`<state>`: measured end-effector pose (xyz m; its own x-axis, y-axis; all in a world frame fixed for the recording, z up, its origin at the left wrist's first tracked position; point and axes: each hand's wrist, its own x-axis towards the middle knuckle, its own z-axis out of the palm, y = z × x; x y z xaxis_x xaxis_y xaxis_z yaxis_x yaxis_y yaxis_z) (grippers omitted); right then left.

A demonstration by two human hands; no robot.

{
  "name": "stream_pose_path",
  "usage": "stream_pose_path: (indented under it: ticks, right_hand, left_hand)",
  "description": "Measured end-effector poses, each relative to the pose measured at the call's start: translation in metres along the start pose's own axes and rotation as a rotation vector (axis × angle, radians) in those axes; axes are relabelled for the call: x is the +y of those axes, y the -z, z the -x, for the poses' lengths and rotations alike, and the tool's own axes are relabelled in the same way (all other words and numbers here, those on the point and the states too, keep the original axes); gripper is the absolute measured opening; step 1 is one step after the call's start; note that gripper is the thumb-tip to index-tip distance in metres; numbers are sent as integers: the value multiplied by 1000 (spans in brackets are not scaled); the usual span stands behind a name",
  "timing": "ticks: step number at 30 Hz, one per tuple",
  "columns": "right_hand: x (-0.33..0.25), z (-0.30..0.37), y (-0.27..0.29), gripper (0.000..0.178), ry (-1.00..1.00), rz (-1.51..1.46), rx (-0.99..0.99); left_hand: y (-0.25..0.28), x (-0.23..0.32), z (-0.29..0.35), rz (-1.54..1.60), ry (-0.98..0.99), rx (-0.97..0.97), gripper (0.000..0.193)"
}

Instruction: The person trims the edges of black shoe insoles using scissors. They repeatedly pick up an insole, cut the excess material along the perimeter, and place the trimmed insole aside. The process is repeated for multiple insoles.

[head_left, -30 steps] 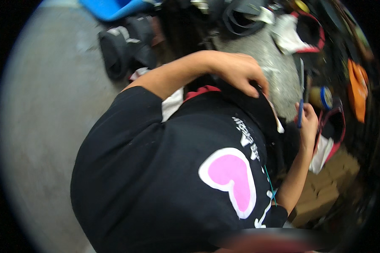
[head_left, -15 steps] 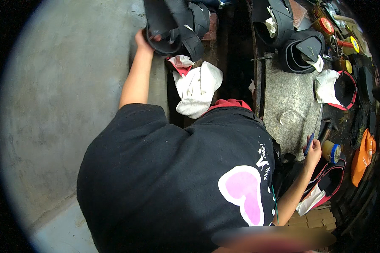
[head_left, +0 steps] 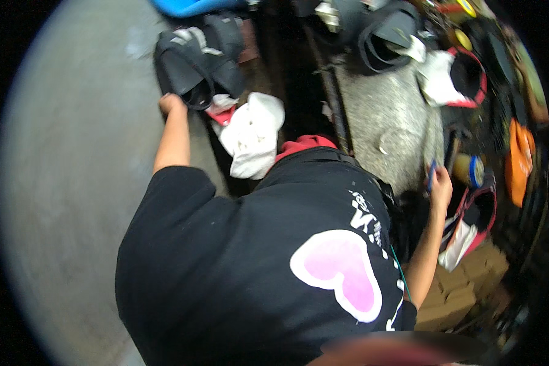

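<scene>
My left hand point(head_left: 174, 104) is at the near edge of a pile of black, shoe-like pieces point(head_left: 186, 70) with curved straps and pale patches. Its fingers are blurred and partly hidden, so I cannot tell whether it grips the pile. A white cloth point(head_left: 253, 131) lies to the right of that hand, with a red-and-white piece point(head_left: 221, 113) beside it. Over on the right, my right hand point(head_left: 440, 186) is closed around a blue-handled tool point(head_left: 432, 175). Near it are a jar with a blue rim point(head_left: 470, 169) and a dark hammer-like tool point(head_left: 452, 148).
A grey stone slab point(head_left: 384, 116) lies between the dark gap and the right-hand clutter. More black pieces point(head_left: 387, 36) sit at its far end. Red-edged pieces with white cloth point(head_left: 448, 79), an orange bag point(head_left: 520, 161) and cardboard point(head_left: 451, 299) are at the right. A blue object point(head_left: 192, 5) is at the top.
My left hand has come nearer to me, and the black piece it held now rests among the pile. The view has shifted, so the bench things appear farther left and higher. The right hand keeps its tool.
</scene>
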<state>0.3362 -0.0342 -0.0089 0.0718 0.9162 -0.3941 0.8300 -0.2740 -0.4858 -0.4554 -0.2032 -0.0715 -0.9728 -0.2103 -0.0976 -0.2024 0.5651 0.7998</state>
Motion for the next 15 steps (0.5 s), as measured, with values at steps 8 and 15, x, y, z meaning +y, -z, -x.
stream_pose_path:
  ticks: [8, 15]
  right_hand:
    - [-22, 17, 8, 42, -63, 81, 98]
    - [-40, 19, 13, 47, -137, 75, 117]
  left_hand:
    - [26, -18, 38, -803, -724, -107, 29]
    - [5, -44, 40, -124, -317, -484, 118]
